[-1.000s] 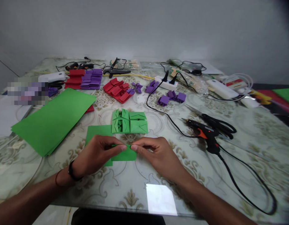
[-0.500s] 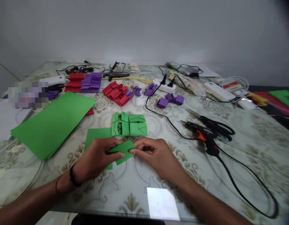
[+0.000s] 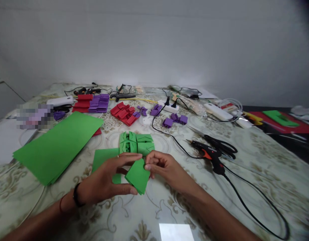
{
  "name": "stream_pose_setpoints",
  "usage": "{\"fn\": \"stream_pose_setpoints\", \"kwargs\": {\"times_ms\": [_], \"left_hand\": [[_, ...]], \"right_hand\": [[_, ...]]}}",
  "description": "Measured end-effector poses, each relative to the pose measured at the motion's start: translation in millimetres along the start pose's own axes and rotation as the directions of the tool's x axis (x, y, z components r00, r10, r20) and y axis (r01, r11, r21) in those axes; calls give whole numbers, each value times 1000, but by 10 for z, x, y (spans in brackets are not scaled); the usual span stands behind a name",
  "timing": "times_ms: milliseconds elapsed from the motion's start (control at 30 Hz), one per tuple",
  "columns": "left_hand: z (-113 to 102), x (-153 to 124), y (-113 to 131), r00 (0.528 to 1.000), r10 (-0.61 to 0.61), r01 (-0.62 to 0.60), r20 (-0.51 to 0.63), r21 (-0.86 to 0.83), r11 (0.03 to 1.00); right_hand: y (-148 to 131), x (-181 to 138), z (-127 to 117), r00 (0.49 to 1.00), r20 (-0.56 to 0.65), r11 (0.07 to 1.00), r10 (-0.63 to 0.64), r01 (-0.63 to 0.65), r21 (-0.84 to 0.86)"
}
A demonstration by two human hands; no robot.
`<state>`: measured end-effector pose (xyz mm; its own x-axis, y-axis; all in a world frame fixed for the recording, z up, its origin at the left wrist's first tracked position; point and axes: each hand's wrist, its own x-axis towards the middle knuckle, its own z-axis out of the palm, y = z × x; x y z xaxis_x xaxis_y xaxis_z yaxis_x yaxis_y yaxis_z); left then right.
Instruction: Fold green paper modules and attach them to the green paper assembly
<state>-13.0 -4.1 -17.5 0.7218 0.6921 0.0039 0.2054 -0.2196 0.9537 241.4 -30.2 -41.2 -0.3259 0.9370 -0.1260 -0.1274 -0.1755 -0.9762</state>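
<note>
Green is the colour I steer by: the small folded paper sits tilted between the two hands, just above or on the near side of the table, with its layers showing along the lower left edge. The right hand has a narrow grip, thumb and fingers pinching the paper at its upper right edge. The left hand has a wide one, its thumb by the lower corner and its forefinger by the top corner; how firmly either presses, I cannot tell. I judge the step in hand to be turning and lining up the fold, and from my remote seat I would let the right pinch carry the piece while the left squares the loose layers. The edges should meet before any pressure goes on, because a crease set askew will likely show in the finished piece. I would then lay it flat and run a thumb outward from the middle of the fold, lightly first, then hard. A flat green sheet lies partly under the left hand, and the green folded pieces stand just beyond the fingers, so I would keep the knuckles from nudging them. The glue gun lies well off to the right with a red light showing, and I would keep the right forearm away from its nozzle.
</note>
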Motion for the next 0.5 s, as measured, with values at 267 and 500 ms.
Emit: {"fn": "stream_pose_setpoints", "kwargs": {"times_ms": [267,500], "left_hand": [[85,-22,-168,988,14,-5,-153,59,998],[118,-32,-129,976,6,16,-216,103,995]], "right_hand": [[9,-105,115,997,66,997,-47,50,-51],[-28,-181,152,998,56,994,17,-11,-110]]}}
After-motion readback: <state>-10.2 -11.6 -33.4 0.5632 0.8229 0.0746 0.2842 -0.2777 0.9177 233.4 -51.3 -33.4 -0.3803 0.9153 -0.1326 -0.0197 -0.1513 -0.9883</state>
